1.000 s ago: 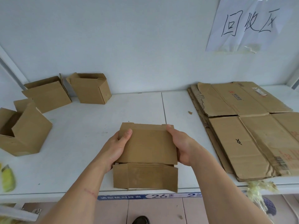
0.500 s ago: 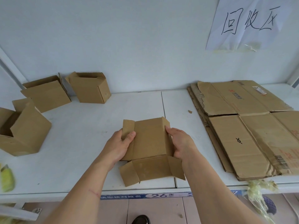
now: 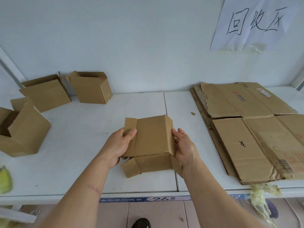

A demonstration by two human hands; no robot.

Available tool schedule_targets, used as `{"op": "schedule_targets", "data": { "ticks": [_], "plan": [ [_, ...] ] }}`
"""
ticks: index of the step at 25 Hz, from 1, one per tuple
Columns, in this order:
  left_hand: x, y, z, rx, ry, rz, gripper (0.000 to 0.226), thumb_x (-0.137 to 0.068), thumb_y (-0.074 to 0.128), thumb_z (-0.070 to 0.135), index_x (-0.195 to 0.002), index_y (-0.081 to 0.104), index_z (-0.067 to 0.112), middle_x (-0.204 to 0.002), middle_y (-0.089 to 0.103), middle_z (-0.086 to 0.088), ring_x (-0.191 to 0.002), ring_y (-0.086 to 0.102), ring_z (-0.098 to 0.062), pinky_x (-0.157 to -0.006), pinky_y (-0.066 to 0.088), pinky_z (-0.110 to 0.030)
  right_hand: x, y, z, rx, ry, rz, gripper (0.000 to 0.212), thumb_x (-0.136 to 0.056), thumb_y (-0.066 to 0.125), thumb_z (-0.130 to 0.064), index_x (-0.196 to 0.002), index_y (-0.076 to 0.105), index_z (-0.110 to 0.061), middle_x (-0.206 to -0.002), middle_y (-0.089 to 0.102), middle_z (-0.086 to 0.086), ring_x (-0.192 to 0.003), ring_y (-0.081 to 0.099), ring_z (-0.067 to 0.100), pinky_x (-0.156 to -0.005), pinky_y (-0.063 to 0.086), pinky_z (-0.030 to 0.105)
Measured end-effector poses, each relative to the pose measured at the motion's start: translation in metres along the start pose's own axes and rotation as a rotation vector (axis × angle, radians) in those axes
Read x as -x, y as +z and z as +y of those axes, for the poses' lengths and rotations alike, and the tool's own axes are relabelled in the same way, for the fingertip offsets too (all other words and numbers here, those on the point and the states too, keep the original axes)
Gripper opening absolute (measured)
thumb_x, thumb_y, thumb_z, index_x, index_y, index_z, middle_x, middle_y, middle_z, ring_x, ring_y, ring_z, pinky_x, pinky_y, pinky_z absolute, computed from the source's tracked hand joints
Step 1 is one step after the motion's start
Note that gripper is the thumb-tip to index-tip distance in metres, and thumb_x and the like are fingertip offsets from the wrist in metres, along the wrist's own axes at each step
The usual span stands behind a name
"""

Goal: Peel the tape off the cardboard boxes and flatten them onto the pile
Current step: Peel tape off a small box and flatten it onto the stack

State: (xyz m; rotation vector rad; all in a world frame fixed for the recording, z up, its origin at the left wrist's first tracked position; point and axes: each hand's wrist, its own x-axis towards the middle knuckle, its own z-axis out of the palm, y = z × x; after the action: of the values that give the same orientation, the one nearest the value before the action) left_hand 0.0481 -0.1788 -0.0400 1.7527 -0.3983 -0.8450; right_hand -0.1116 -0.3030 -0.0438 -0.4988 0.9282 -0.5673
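Nearest the camera, both hands are holding one small box [image 3: 153, 142] at the front of the white shelf [image 3: 92, 129], just ahead of the numbered label strip [image 3: 158, 198]. The left hand [image 3: 117, 148] is gripping its left edge, thumb curled over the top face, fingers underneath and out of sight. The right hand [image 3: 185, 148] is cupping the right side, fingers lying along the panel with the thumb behind — whether it is pinching or only pressing I cannot tell for certain, but it looks like a hold.

The box is lying partly collapsed, end flaps splayed toward the person, one side wall not yet flat. No tape is showing on the faces turned this way, so the step in hand looks like flattening, not peeling. The next move probably calls for pressing that raised wall down, then carrying the sheet right onto the pile [image 3: 250, 129] — the flattened cartons stacked near the shelf's right end.

Farther back on the left, three open boxes are waiting: one at the left edge [image 3: 24, 134], one behind it [image 3: 46, 92], one by the wall [image 3: 92, 89]. A handwritten sign [image 3: 256, 22] is hanging on the wall above the pile.
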Motion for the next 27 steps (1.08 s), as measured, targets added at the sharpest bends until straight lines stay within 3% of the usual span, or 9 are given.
{"op": "schedule_targets", "data": {
  "ticks": [4, 9, 13, 15, 18, 20, 22, 24, 27],
  "plan": [
    [-0.006, -0.003, 0.003, -0.03, -0.02, 0.024, 0.029, -0.091, 0.063, 0.046, -0.102, 0.067, 0.019, -0.098, 0.074, -0.003, -0.094, 0.069, -0.027, -0.083, 0.053, -0.046, -0.004, -0.007, 0.001, 0.02, -0.017, -0.087, 0.065, -0.093, 0.065, -0.018, -0.146, 0.036, -0.041, -0.137, 0.057, -0.005, -0.112, 0.065, 0.022, -0.087, 0.057, 0.045],
    [-0.024, 0.004, -0.006, -0.445, 0.27, 0.292, 0.041, -0.095, 0.05, 0.051, -0.113, 0.063, 0.017, -0.107, 0.066, 0.003, -0.101, 0.058, -0.019, -0.082, 0.045, -0.033, -0.003, -0.011, 0.002, 0.243, -0.111, -0.171, 0.076, -0.094, 0.065, -0.024, -0.152, 0.02, -0.043, -0.15, 0.04, -0.017, -0.119, 0.059, 0.018, -0.088, 0.057, 0.046],
    [-0.044, 0.014, -0.019, -0.532, 0.32, 0.416, 0.044, -0.1, 0.045, 0.046, -0.131, 0.053, 0.017, -0.109, 0.066, -0.006, -0.099, 0.059, -0.027, -0.078, 0.043, -0.033, -0.007, -0.014, 0.001, 0.584, -0.284, -0.078, 0.076, -0.095, 0.063, -0.035, -0.154, 0.015, -0.042, -0.154, 0.033, -0.019, -0.132, 0.047, 0.016, -0.107, 0.042, 0.044],
    [-0.049, 0.021, -0.027, -0.705, 0.278, 0.488, 0.044, -0.101, 0.041, 0.045, -0.135, 0.05, 0.018, -0.108, 0.068, -0.008, -0.099, 0.061, -0.032, -0.075, 0.044, -0.034, -0.006, -0.012, -0.002, 0.717, -0.288, -0.071, 0.071, -0.094, 0.057, -0.05, -0.154, 0.021, -0.037, -0.155, 0.035, -0.015, -0.138, 0.039, 0.015, -0.107, 0.033, 0.033],
    [-0.052, 0.028, -0.035, -0.99, 0.333, 0.548, 0.041, -0.1, 0.045, 0.037, -0.136, 0.048, 0.017, -0.114, 0.063, -0.011, -0.1, 0.059, -0.033, -0.074, 0.046, -0.039, -0.007, -0.009, 0.001, 1.08, -0.414, -0.031, 0.074, -0.092, 0.056, -0.054, -0.154, 0.025, -0.029, -0.155, 0.035, -0.008, -0.139, 0.037, 0.015, -0.107, 0.033, 0.033],
    [-0.058, 0.028, -0.041, -1.092, 0.527, 0.509, 0.04, -0.097, 0.051, 0.031, -0.135, 0.052, 0.02, -0.131, 0.052, -0.011, -0.112, 0.052, -0.032, -0.086, 0.046, -0.045, -0.01, -0.011, 0.011, 1.533, -0.583, 0.089, 0.065, -0.097, 0.049, -0.05, -0.153, 0.026, -0.025, -0.157, 0.029, -0.006, -0.141, 0.033, 0.017, -0.11, 0.031, 0.035],
    [-0.067, 0.025, -0.041, -1.155, 0.546, 0.358, 0.039, -0.1, 0.04, 0.04, -0.133, 0.054, 0.026, -0.142, 0.044, 0.0, -0.127, 0.04, -0.024, -0.103, 0.036, -0.042, -0.017, -0.008, 0.024, 1.867, -0.651, 0.182, 0.058, -0.102, 0.032, -0.047, -0.153, 0.025, -0.02, -0.163, 0.013, 0.0, -0.149, 0.012, 0.021, -0.118, 0.016, 0.04],
    [-0.072, 0.028, -0.038, -1.178, 0.444, 0.268, 0.049, -0.099, 0.029, 0.053, -0.135, 0.05, 0.028, -0.145, 0.039, 0.005, -0.133, 0.033, -0.019, -0.111, 0.029, -0.039, -0.026, 0.002, 0.033, 1.978, -0.615, 0.179, 0.062, -0.102, 0.02, -0.043, -0.155, 0.017, -0.011, -0.165, -0.002, 0.006, -0.151, -0.008, 0.023, -0.122, 0.003, 0.043],
    [-0.075, 0.033, -0.036, -1.195, 0.389, 0.274, 0.057, -0.096, 0.024, 0.06, -0.138, 0.042, 0.026, -0.148, 0.031, 0.002, -0.136, 0.027, -0.021, -0.115, 0.022, -0.04, -0.04, 0.015, 0.041, 2.007, -0.585, 0.089, 0.068, -0.101, 0.013, -0.051, -0.157, 0.003, -0.014, -0.165, -0.011, 0.005, -0.15, -0.015, 0.02, -0.122, -0.003, 0.044]
  ]
}}
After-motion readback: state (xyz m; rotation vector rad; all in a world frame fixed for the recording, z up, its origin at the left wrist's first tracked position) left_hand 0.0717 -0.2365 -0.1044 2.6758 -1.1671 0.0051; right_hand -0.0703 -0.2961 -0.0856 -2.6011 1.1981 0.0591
